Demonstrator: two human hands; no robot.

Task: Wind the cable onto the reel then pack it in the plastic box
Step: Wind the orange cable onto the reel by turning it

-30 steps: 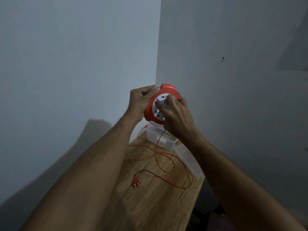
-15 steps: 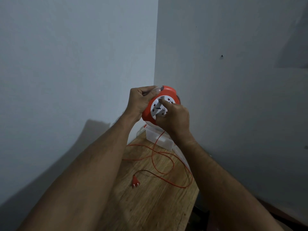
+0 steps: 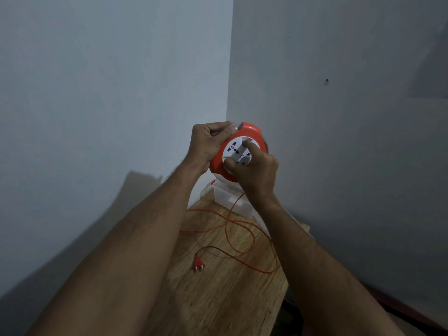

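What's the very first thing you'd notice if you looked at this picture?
The round orange cable reel with a white socket face, held up in front of the wall corner, stands out first. The left hand grips its rim while the right hand pinches the white face. Below, a thin orange cable lies in loose loops on the wooden table, ending in a red plug.

The reel (image 3: 240, 151) is held above the tabletop (image 3: 218, 299) between the left hand (image 3: 208, 144) and right hand (image 3: 254, 170), the plastic box (image 3: 232, 202) behind beneath it, cable (image 3: 242, 234) and plug (image 3: 198, 263) lying in front.
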